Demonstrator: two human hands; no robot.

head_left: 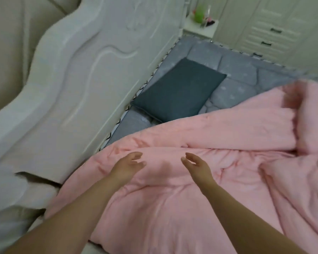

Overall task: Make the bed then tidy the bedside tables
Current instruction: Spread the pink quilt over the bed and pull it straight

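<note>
Left hand and right hand hover spread over the pink duvet (rumpled), dark pillow beyond.

What we cannot make out

At one o'clock, the small items on the white bedside table blur into green and pink smears. The crumpled pink quilt runs off the frame at three and six o'clock, hiding most of the grey quilted mattress cover.

Home bedroom: bed with carved white headboard, pink duvet, bedside table, wardrobe drawers.
</note>
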